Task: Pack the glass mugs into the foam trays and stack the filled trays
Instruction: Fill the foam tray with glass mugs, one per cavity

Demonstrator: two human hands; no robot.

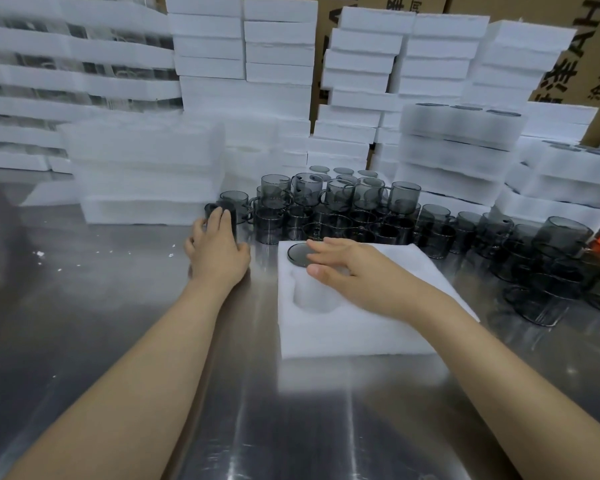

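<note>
Our right hand (347,271) lies flat, fingers straight, on the tray (343,337) to steady it. Our left hand (219,251) curls round a mug (227,211) for loading.

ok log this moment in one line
step: packing mugs | left hand: grips loose mug | right hand: flat on foam tray | tray: one seated mug, near pocket empty
</note>
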